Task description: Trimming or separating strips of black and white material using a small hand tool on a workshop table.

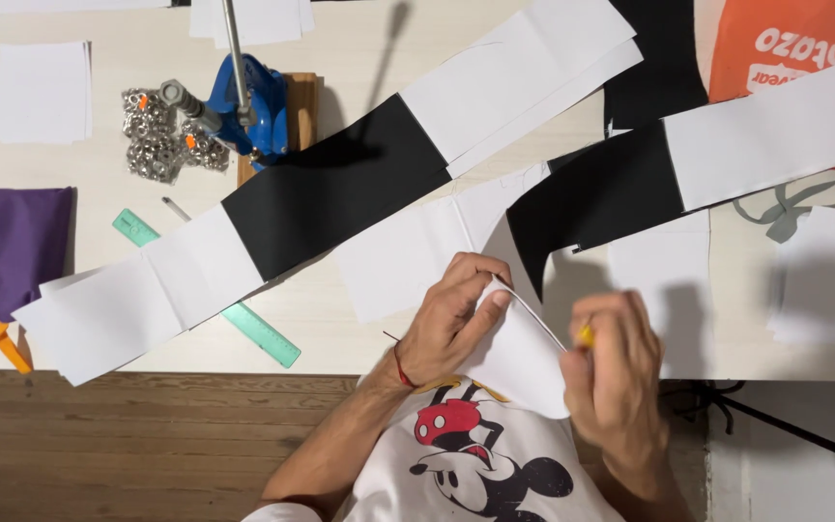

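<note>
White fabric piece (519, 358), curved, is being held over the near table edge (321, 360), above the person's lap; left hand (451, 319) is pinching its upper edge with fingers closed on it; right hand (616, 372) is gripping its right side, fingers curled, a small yellow object (585, 334) showing there. Beyond are lying a black-and-white fabric strip (331, 193), a green ruler (258, 329), a blue press (248, 106), metal eyelets (157, 140) and a purple pouch (21, 246).
</note>
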